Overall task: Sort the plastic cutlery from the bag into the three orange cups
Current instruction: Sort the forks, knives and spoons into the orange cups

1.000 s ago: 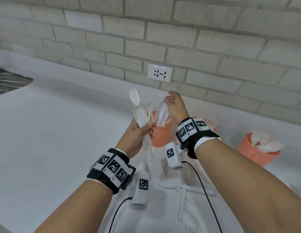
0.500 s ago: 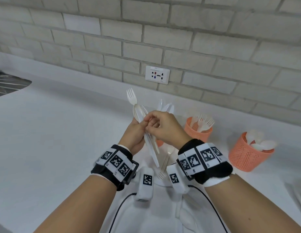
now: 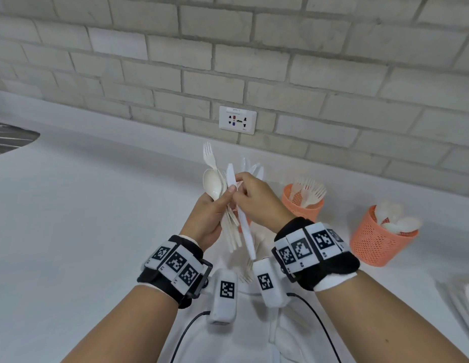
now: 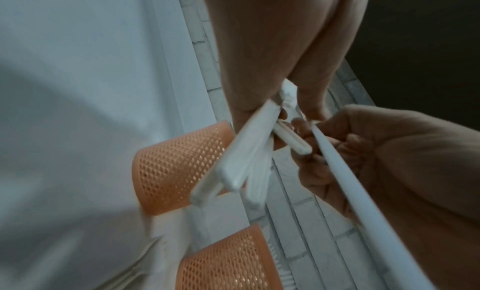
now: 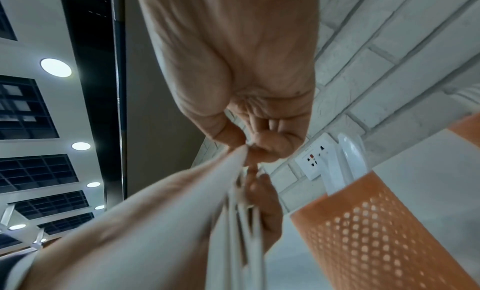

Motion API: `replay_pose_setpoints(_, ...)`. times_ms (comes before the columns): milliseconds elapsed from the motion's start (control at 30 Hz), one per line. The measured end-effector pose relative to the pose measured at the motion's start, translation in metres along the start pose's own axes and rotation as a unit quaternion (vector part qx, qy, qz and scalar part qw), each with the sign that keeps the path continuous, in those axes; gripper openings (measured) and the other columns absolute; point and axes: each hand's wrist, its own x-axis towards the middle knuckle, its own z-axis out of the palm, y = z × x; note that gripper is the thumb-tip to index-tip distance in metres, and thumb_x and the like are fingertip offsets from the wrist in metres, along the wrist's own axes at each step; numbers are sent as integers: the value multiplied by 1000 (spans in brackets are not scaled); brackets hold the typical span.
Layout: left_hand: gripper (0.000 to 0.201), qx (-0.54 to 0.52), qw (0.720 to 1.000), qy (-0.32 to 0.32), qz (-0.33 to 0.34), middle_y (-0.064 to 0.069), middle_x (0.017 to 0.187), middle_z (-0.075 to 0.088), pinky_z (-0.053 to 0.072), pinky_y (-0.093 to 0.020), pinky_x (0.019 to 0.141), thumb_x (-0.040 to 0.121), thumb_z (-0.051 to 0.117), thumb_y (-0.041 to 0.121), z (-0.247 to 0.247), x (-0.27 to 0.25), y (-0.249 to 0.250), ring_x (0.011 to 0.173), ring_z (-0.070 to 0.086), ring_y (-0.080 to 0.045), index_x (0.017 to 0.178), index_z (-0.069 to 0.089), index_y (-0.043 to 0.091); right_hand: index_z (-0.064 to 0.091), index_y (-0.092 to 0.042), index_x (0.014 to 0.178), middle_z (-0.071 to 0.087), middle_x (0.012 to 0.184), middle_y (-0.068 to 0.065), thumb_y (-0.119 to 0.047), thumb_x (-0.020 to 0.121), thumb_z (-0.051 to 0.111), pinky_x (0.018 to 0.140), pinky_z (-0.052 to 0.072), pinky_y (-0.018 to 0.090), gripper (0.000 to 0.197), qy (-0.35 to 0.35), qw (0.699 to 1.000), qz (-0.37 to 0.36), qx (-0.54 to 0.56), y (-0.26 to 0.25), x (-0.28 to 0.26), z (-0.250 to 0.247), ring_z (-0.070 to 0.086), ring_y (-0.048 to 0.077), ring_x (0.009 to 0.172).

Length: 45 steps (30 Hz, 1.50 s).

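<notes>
My left hand [image 3: 213, 213] grips a bundle of white plastic cutlery [image 3: 215, 182], with a fork and a spoon on top. Thumb and fingers of my right hand [image 3: 254, 201] pinch a white knife [image 3: 246, 231] near its blade, right beside the bundle. The left wrist view shows the bundle's handles [image 4: 244, 161] and the knife's handle [image 4: 350, 181]. One orange mesh cup [image 3: 302, 205] holds forks and another [image 3: 382, 239] holds spoons. The third cup [image 5: 376, 233] holds knives [image 3: 255, 169] and sits behind my hands, mostly hidden in the head view.
A white bag [image 3: 254, 318] with more cutlery lies on the white counter below my wrists. A wall socket [image 3: 237, 120] sits in the brick wall behind. A sink rack [image 3: 8, 137] is at the far left. More white pieces [image 3: 463, 299] lie at the right edge.
My right hand came back from the knife cup to the bundle and now pinches a knife, which stands slightly apart from the rest. The left hand stayed put.
</notes>
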Motion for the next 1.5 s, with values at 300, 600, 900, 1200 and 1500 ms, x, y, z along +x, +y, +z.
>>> replay_pose_setpoints(300,11,-28,999,-9,-30,-6,82,56,47,-22,48,95,44,5,-6,-1,7,46,49,-9,98,52,13,47,-8,108,50,87,-8,2,90,43,84,52,48,21,280,947,-46,147,2,55,-28,55,21,92)
replay_pose_setpoints(600,25,-29,997,-49,-44,-11,95,61,49,-23,51,92,42,-4,-9,-5,11,52,55,-11,108,57,10,47,-3,121,51,119,15,-6,93,46,88,41,25,28,216,975,28,46,38,59,1,52,21,104)
replay_pose_setpoints(900,26,-53,996,-59,-32,-12,75,63,54,-27,53,88,38,-11,-3,-6,12,61,66,-19,96,51,10,61,-3,87,65,77,8,-33,92,52,60,48,28,32,26,975,79,207,14,13,1,59,19,63)
replay_pose_setpoints(1200,24,1,993,-102,-54,-11,90,70,57,-35,66,89,37,-13,3,-12,8,72,69,-23,97,48,7,57,-13,87,48,59,0,-22,97,43,44,42,20,19,185,940,35,284,1,8,-18,48,10,47)
replay_pose_setpoints(1500,23,88,976,-189,-62,-1,95,71,44,-23,53,93,42,4,5,-19,10,56,46,-10,107,60,9,55,-6,88,48,65,0,-27,94,53,34,34,15,21,-18,965,87,246,-4,-2,-26,45,2,31)
